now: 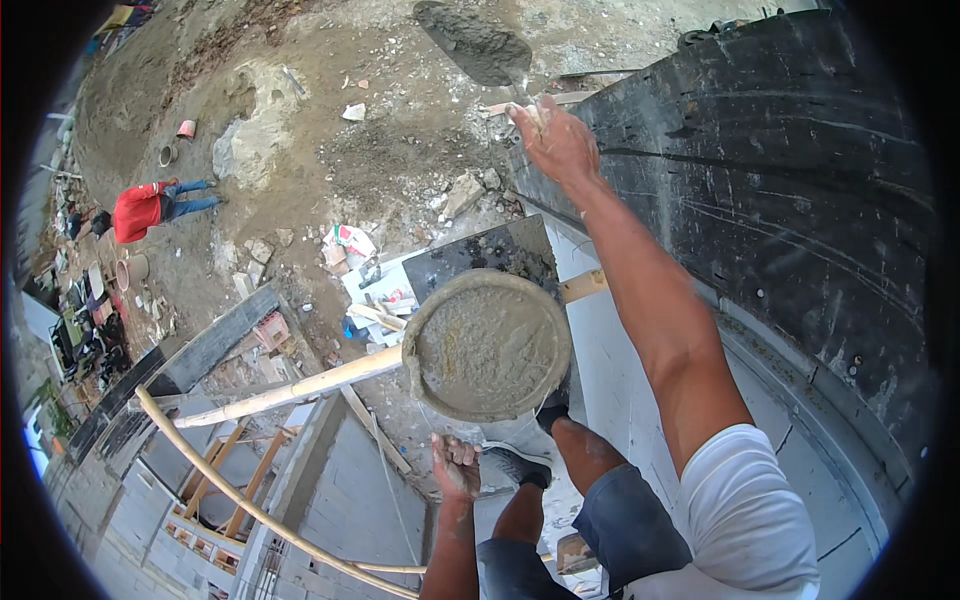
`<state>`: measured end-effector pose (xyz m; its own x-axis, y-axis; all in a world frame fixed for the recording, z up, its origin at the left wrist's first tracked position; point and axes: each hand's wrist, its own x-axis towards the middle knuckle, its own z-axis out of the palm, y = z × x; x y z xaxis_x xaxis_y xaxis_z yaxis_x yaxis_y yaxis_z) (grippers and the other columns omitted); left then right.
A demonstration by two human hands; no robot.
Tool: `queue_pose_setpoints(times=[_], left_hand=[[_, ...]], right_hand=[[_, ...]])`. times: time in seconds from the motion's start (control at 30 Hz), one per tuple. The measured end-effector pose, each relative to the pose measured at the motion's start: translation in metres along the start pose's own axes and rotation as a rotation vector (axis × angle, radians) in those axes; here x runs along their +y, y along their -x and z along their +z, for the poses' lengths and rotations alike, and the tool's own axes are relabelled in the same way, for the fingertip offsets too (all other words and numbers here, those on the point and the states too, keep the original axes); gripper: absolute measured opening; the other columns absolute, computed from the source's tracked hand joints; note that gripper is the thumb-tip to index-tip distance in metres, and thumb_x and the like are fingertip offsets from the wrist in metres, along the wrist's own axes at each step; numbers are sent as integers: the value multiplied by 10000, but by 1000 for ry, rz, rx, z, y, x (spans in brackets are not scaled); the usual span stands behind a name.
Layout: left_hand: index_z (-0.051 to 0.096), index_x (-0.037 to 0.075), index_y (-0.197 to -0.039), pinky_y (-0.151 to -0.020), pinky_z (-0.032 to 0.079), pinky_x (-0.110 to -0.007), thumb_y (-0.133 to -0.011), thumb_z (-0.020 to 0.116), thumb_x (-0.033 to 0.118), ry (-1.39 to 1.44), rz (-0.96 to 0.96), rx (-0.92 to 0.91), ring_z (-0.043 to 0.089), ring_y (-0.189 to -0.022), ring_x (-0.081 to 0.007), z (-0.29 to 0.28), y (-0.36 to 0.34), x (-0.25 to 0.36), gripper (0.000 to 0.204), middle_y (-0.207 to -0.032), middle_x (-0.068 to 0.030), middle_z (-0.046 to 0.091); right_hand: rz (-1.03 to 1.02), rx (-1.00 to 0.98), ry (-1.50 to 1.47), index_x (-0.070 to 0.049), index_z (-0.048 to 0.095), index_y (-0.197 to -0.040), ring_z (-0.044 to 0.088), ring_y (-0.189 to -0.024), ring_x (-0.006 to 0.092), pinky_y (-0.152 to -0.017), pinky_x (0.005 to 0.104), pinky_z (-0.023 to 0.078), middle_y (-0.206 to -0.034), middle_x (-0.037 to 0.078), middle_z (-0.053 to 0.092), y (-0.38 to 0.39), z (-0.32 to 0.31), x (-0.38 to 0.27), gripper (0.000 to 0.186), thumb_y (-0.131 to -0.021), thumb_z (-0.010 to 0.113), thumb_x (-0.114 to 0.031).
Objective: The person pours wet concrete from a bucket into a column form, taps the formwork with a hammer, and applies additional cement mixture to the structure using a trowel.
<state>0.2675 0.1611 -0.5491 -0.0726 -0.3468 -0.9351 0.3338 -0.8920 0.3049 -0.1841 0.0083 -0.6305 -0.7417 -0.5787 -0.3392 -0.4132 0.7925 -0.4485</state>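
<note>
My right hand (556, 140) is stretched far forward, closed around the handle of a trowel (521, 90). A load of wet grey mortar (472, 45) covers the trowel's blade. Below it, a round bucket (485, 413) stands in front of my legs, filled with grey mortar (490, 345) almost to the rim. Just on the near side of the bucket, my left hand (456, 466) is curled closed. A thin wire handle runs from the rim toward those fingers, and the grip on it is partly hidden. Both hands are smeared with mortar.
A dark, stained panel (760, 170) rises along the right. Bamboo poles (290, 388) cross at the left, by the bucket. Pale block walls (340, 490) and timber framing lie lower down. On the ground below, a person in red (140, 210) bends near small buckets and rubble.
</note>
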Motion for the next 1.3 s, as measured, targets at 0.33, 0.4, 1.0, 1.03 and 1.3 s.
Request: queue_pose_setpoints(times=[0.33, 0.4, 1.0, 1.03, 1.3], left_hand=[[392, -73, -1268, -919, 415, -368, -872, 591, 389, -1270, 423, 310, 539, -1072, -300, -3, 16, 32, 640, -1161, -209, 536], [370, -79, -1290, -949, 390, -358, -858, 616, 375, -1308, 511, 143, 505, -1121, -297, 22, 46, 43, 673, -1207, -215, 509], [504, -4, -1072, -423, 460, -333, -879, 572, 207, -957, 258, 254, 615, -662, -225, -36, 217, 244, 294, -963, -130, 589], [504, -4, -1072, -423, 460, -333, -879, 572, 207, -954, 268, 259, 615, -662, -225, -56, 218, 243, 294, -963, -130, 589], [540, 38, -1073, -476, 480, -289, -885, 571, 297, -855, 220, 78, 605, -668, -207, -120, 230, 193, 322, -879, -90, 588]], right_hand=[[-52, -101, -247, -12, 515, -1064, 598, -848, 408, -721, 475, 453, -870, 225, 624, 222, -178, -74, 428, -833, 590, -364], [96, -211, -103, -17, 493, -1163, 595, -897, 402, -766, 477, 458, -917, 232, 625, 282, -212, -67, 500, -823, 588, -372], [-206, -696, -1685, 8, 420, -1259, 479, -517, 101, -411, 231, 384, -715, 52, 518, 442, -548, -173, 472, -916, 517, -302], [-70, -502, -1840, -9, 440, -1236, 463, -499, 95, -400, 223, 373, -701, 45, 506, 438, -542, -160, 423, -933, 481, -302], [65, -628, -1708, -42, 472, -1173, 468, -500, 81, -445, 210, 395, -694, 19, 499, 482, -462, -180, 340, -945, 462, -294]])
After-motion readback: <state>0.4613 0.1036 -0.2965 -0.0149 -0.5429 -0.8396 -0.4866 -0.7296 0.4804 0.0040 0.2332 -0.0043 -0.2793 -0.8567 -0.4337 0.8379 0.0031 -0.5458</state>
